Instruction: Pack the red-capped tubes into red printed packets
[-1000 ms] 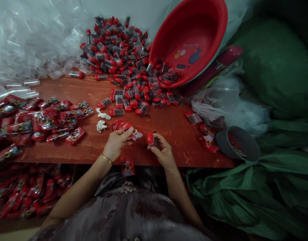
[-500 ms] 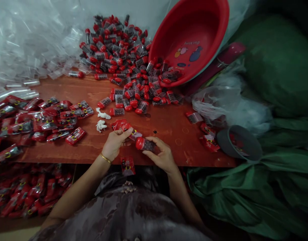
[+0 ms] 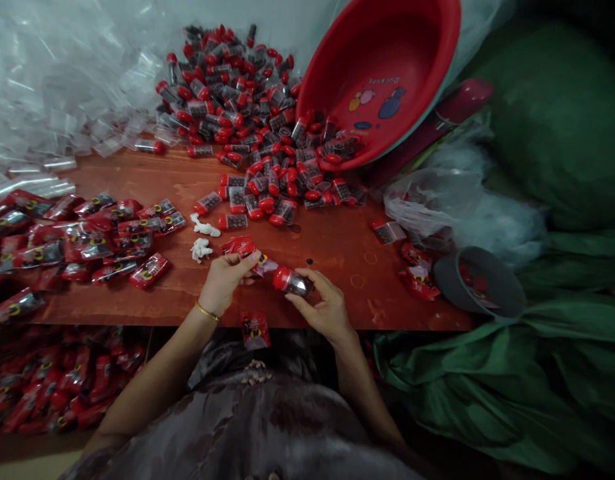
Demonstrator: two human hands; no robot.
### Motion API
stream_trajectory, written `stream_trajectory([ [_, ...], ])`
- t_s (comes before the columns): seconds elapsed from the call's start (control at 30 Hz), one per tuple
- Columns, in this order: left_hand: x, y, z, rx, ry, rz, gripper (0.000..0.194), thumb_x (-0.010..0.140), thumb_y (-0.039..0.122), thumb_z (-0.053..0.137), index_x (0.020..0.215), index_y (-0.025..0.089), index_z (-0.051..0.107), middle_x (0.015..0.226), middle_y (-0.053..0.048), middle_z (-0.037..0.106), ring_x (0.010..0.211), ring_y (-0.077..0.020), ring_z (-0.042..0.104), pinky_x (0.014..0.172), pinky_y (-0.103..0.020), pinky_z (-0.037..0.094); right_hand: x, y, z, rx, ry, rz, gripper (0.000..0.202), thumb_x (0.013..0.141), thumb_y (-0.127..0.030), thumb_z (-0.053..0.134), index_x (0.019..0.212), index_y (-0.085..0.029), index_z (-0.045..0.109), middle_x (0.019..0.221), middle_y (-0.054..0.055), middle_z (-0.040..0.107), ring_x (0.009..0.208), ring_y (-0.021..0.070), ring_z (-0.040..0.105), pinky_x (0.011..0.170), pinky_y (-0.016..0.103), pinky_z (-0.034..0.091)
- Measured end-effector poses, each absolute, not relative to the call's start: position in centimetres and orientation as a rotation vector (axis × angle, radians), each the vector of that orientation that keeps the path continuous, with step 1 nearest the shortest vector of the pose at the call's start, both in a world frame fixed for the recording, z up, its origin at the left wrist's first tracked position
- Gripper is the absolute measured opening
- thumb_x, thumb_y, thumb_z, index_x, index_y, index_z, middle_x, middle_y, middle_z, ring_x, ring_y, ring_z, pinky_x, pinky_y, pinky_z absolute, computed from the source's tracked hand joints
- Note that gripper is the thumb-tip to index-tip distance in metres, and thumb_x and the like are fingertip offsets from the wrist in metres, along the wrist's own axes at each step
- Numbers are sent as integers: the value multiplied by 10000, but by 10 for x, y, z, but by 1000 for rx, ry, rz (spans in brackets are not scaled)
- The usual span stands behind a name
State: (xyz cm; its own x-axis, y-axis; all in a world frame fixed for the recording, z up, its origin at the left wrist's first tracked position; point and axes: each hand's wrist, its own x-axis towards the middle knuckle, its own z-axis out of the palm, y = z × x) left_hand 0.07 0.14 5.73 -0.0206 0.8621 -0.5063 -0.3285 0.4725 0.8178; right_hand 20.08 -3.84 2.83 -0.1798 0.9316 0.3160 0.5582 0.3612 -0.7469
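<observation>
Between thumb and fingers, my left hand (image 3: 224, 282) pinches a small printed plastic wrapper (image 3: 264, 266) in red and clear. My right hand (image 3: 326, 303) grips a small clear bottle with a red cap (image 3: 293, 283), its cap pointing left at the wrapper. The two lie close together; whether they touch I cannot tell. Just beyond my left hand, a red printed packet (image 3: 239, 245) rests on the table, partly hidden by the fingers. Another red wrapper (image 3: 255, 330) hangs at the table's front edge below my hands. White crumpled scraps (image 3: 201, 249) lie to the left.
A heap of red-capped bottles (image 3: 232, 100) covers the back, spilling from a tilted red basin (image 3: 377, 40). Wrapped red packets (image 3: 87, 233) pile at left, with clear plastic sleeves (image 3: 62, 80) behind. A grey bowl (image 3: 447, 283) and green cloth (image 3: 462, 387) are at right.
The bottle in my right hand has turned slightly, showing a plainer dark side, and moved a little right. My left hand still pinches the wrapper, shifted slightly left.
</observation>
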Motion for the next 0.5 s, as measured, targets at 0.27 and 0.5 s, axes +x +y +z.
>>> stream_trajectory([
  [0.27,9,-5,51,762,1256,1093,353,550,448,791,690,138,695,640,-6,655,569,-100,547,547,-213,439,196,-29,3,-1724,-1879,257,363,818,-428,583,1069,-166,603,977,146,684,883,291,606,794,454,470],
  [0.5,10,-9,54,1529,1292,703,237,706,348,648,560,162,630,463,45,463,475,-91,382,495,-228,271,199,-20,30,-1393,-1912,483,455,895,-402,473,1305,-204,463,1234,136,571,1043,243,569,901,418,451],
])
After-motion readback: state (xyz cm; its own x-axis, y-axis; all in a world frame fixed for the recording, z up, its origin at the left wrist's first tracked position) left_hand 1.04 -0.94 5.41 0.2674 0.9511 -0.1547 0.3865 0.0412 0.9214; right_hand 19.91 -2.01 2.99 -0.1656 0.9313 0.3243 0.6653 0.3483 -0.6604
